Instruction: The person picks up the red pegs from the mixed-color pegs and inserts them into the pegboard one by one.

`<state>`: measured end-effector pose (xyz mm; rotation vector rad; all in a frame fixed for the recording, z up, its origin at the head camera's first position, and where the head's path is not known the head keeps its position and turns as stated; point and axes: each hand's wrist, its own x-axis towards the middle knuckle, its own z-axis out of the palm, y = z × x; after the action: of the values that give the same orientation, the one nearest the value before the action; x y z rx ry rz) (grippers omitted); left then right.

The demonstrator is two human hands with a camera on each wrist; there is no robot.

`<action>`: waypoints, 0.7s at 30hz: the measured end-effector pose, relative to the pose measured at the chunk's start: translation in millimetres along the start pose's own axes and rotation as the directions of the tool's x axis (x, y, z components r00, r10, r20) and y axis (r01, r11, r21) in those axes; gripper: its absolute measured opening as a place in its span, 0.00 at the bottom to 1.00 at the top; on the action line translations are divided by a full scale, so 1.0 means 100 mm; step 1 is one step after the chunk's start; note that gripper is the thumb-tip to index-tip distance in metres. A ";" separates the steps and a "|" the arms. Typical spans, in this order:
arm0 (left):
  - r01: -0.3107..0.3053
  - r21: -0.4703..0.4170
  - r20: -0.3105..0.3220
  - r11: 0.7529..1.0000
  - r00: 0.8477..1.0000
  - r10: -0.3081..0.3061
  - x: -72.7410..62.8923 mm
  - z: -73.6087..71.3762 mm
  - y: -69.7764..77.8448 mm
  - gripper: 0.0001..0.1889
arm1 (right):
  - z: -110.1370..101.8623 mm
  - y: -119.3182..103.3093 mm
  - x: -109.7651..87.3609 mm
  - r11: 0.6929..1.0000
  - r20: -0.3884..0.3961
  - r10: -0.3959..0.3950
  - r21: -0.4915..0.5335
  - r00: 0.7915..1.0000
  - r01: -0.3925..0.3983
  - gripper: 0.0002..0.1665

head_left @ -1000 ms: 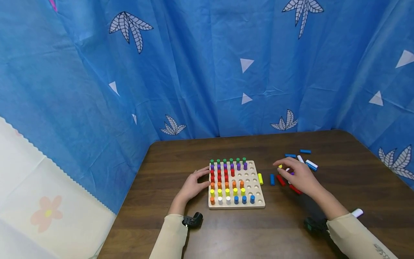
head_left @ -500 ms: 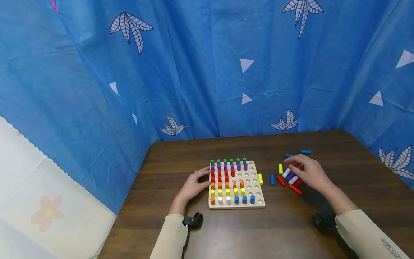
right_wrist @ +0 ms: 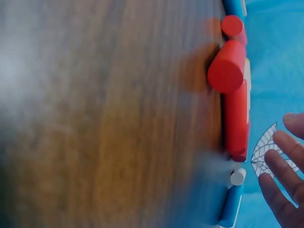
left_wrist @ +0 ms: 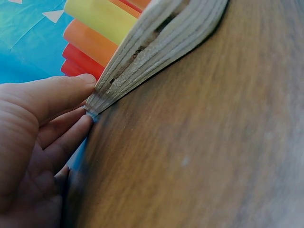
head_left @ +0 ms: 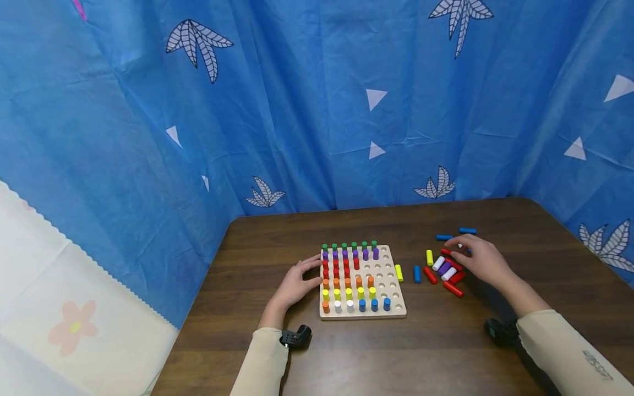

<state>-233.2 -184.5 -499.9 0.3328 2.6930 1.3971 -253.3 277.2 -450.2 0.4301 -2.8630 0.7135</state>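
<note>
A pale wooden pegboard (head_left: 356, 315) holds rows of green, purple, red, orange, yellow, white and blue pegs, with bare holes toward its right side. My left hand (head_left: 296, 283) rests at its left edge; up close in the left wrist view, the thumb (left_wrist: 57, 97) and fingertips touch the board's side near a corner. Over the loose pegs to the right hovers my right hand (head_left: 482, 261), with thumb and index apart. In the right wrist view its fingers (right_wrist: 280, 166) are spread and fairly straight, beyond a red peg (right_wrist: 225, 69). Nothing shows between them.
Loose pegs lie right of the board: a yellow peg (head_left: 398, 273) close beside it, a blue peg (head_left: 417, 274), and a cluster around a purple peg (head_left: 444, 268). Blue pegs (head_left: 468, 231) lie farther back. A blue curtain (head_left: 317, 137) hangs behind the brown table (head_left: 396, 352).
My right hand has moved right and back from above the yellow peg, uncovering the red, white and purple pegs. My left hand has stayed at the board's edge.
</note>
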 end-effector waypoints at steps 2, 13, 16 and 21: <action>-0.002 0.005 -0.004 1.000 1.000 0.003 0.00 0.00 0.00 0.26 | 0.01 0.02 0.03 1.000 0.009 0.005 -0.010 1.000 -0.005 0.15; -0.006 -0.005 0.003 1.000 1.000 0.006 -0.01 0.00 0.00 0.26 | 0.10 0.13 0.17 0.995 0.086 0.092 -0.041 0.992 -0.088 0.17; -0.006 -0.004 0.002 1.000 1.000 0.006 -0.01 -0.01 0.01 0.26 | 0.11 0.15 0.20 0.994 0.096 0.102 -0.038 0.990 -0.099 0.18; -0.013 0.002 0.003 1.000 1.000 0.013 -0.01 -0.01 0.01 0.26 | 0.13 0.18 0.23 0.993 0.121 0.121 -0.022 0.985 -0.119 0.18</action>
<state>-232.7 -185.2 -498.6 0.3533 2.6949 1.3960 -282.1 281.0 -464.5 0.3112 -3.0287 0.7090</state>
